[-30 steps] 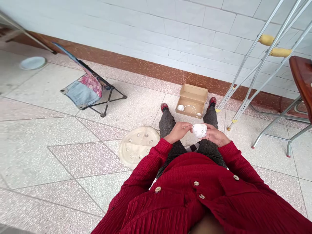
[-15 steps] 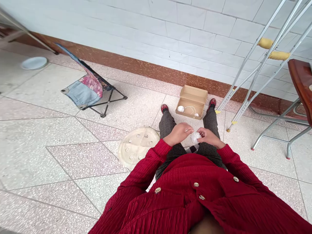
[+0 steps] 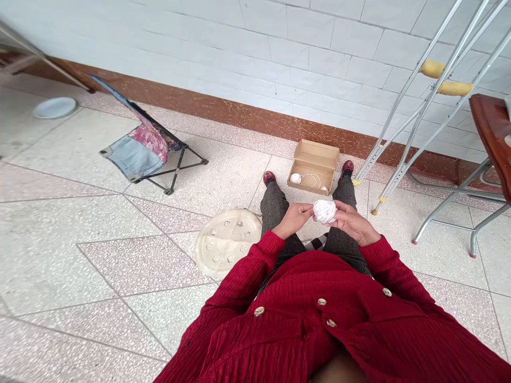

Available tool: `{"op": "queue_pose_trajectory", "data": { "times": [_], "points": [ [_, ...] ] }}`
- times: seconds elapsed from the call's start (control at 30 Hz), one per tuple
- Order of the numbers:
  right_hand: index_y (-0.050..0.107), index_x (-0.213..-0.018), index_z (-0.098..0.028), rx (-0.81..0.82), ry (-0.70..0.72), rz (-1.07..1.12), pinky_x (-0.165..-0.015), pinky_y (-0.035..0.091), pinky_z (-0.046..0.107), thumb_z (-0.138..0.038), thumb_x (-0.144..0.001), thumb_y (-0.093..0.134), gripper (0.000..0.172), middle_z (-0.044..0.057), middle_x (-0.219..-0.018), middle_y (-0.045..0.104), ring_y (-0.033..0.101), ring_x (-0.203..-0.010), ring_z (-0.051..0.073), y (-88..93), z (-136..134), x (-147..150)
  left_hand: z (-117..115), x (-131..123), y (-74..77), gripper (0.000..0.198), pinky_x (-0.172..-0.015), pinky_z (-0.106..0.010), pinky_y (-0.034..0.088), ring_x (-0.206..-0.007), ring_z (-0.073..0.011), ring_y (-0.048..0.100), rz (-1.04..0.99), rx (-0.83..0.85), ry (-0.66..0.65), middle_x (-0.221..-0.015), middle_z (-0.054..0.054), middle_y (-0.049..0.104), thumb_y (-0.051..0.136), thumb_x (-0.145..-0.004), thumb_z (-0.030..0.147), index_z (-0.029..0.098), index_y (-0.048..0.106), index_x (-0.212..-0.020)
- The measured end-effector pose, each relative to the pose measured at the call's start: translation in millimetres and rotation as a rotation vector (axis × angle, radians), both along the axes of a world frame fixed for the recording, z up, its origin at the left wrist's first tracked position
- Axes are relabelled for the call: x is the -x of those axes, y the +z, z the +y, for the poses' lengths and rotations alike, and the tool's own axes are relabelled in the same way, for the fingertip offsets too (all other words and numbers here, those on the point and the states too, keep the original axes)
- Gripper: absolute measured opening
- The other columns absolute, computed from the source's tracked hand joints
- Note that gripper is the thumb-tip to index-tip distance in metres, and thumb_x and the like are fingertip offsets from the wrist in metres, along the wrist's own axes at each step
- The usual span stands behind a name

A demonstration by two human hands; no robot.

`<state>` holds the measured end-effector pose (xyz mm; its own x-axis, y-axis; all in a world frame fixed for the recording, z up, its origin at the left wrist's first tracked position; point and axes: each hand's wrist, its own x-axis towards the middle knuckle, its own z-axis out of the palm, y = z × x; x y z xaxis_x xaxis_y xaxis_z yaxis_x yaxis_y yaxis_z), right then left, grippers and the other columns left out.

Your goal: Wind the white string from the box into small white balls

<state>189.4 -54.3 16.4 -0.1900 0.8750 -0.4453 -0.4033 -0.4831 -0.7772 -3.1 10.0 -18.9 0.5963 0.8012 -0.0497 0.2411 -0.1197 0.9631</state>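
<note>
- White yarn ball (image 3: 324,211) held up on wearer's side of the cardboard box (image 3: 316,154).
- Ball gripped by right hand (image 3: 353,221); fingers clamped on it.
- Left hand (image 3: 294,219) held at ball's left edge, fingers pinched together; whether yarn is caught between cannot be told.
- Another white ball (image 3: 296,178) contained in box.
- Folding chair (image 3: 138,151) placed left of box.

Crinkled red top (image 3: 293,290), dark trousers (image 3: 274,205)

I am watching through one head-worn camera that is facing forward and steeply down, looking from close above the red top (image 3: 287,282) past the left hand (image 3: 295,217) and right hand (image 3: 354,222) to the tiled wall (image 3: 255,64) farther off.
</note>
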Motion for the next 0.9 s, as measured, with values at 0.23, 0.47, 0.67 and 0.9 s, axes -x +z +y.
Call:
{"op": "queue_pose_trajectory", "data": {
  "times": [0.23, 0.47, 0.67, 0.9],
  "points": [
    [0.065, -0.093, -0.021, -0.085, -0.347, -0.091, -0.077, 0.057, 0.029, -0.028, -0.063, 0.082, 0.035, 0.002, -0.098, 0.072, 0.067, -0.084, 0.016, -1.6, 31.0, -22.0, -17.8, 1.4, -0.7, 0.041, -0.076, -0.022, 0.044, -0.072, -0.0126, 0.062, 0.042, 0.014, -0.184, -0.072, -0.001, 0.069, 0.05, -0.094, 0.037, 0.014, 0.067, -0.065],
    [0.059, -0.095, -0.02, -0.247, -0.181, -0.727, -0.066, 0.049, 0.029, -0.027, -0.056, 0.079, 0.044, 0.001, -0.097, 0.065, 0.058, -0.07, 0.013, -56.7, 39.2, -11.1, -5.6, 11.9, 14.2, 0.036, -0.081, -0.027, 0.045, -0.076, -0.0154, 0.061, 0.238, -0.368, -0.125, -0.074, -0.003, 0.068, 0.049, -0.096, 0.032, 0.016, 0.068, -0.071],
    [0.057, -0.099, -0.022, -0.127, 0.193, -0.611, -0.06, 0.048, 0.027, -0.023, -0.056, 0.078, 0.048, -0.002, -0.09, 0.059, 0.054, -0.064, 0.011, -66.0, 10.8, 10.3, 12.8, 16.6, 9.5, 0.025, -0.106, -0.039, 0.038, -0.081, -0.0168, 0.064, 0.301, -0.539, -0.218, -0.079, -0.003, 0.071, 0.053, -0.094, 0.025, 0.018, 0.07, -0.077],
    [0.065, -0.107, -0.019, 0.014, 0.285, 0.082, -0.069, 0.057, 0.029, -0.022, -0.063, 0.081, 0.046, 0.001, -0.092, 0.067, 0.064, -0.075, 0.014, -25.7, 2.5, -5.2, 14.1, 10.6, 6.4, 0.035, -0.08, -0.026, 0.047, -0.078, -0.0156, 0.061, 0.055, -0.2, -0.135, -0.078, -0.002, 0.07, 0.053, -0.094, 0.039, 0.015, 0.071, -0.076]
  ]
}}
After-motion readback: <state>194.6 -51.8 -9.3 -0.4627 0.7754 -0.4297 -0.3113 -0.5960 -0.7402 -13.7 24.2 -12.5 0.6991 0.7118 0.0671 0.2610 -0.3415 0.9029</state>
